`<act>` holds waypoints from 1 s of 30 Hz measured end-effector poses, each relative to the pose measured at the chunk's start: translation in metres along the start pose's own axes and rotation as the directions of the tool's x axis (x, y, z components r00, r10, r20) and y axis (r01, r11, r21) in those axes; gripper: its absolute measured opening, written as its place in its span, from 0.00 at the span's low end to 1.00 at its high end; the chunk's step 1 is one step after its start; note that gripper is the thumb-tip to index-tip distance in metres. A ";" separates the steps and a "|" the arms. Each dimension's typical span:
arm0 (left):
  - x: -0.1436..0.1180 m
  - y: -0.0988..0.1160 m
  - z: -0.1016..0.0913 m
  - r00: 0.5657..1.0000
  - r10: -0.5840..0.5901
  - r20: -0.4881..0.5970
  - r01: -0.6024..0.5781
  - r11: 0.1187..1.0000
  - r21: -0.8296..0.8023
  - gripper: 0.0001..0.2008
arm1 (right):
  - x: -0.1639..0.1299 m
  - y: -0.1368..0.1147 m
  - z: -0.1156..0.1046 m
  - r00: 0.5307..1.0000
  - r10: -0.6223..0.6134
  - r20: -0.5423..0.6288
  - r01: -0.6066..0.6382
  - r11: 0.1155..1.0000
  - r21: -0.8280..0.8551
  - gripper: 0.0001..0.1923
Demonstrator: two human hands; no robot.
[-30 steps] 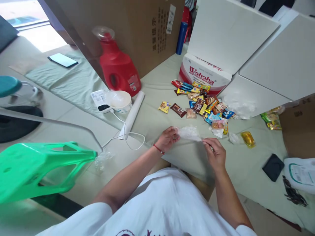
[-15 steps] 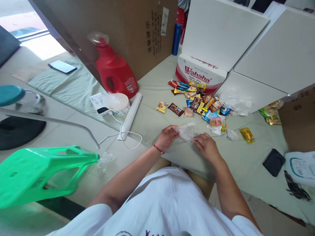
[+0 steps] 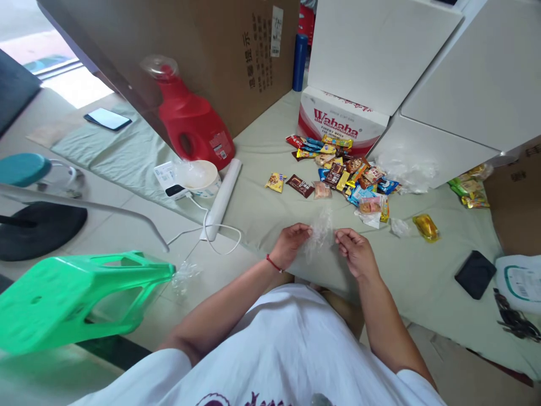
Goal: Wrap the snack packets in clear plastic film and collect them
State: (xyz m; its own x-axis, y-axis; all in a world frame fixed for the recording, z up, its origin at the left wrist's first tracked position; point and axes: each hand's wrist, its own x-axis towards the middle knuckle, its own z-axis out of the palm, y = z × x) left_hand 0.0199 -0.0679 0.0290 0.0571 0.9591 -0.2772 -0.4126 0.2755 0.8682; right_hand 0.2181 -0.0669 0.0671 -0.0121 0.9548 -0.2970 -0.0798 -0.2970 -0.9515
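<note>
Bag [image 3: 320,234]: clear plastic, held up between both hands above the pale green mat [image 3: 270,208] | left hand [image 3: 291,243]: fingertips pinching its left edge | right hand [image 3: 354,250]: fingertips pinching its right edge | snacks [image 3: 338,175]: heap of wrapped packets just beyond the hands, before the white carton [image 3: 338,121]

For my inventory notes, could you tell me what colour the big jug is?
The jug is red, clearest in the head view.
</note>
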 end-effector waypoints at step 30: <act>0.033 0.002 -0.020 0.980 0.121 -0.156 -0.083 0.969 0.232 0.19 | 0.050 -0.023 -0.055 0.759 -0.634 0.149 0.478 0.386 -0.789 0.23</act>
State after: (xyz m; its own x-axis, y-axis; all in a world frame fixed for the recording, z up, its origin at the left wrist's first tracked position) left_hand 0.0029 -0.0373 0.0138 -0.1358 0.9635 -0.2307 -0.1939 0.2025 0.9599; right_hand 0.2742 -0.0130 0.0696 -0.1074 0.9146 0.3899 0.7497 0.3320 -0.5725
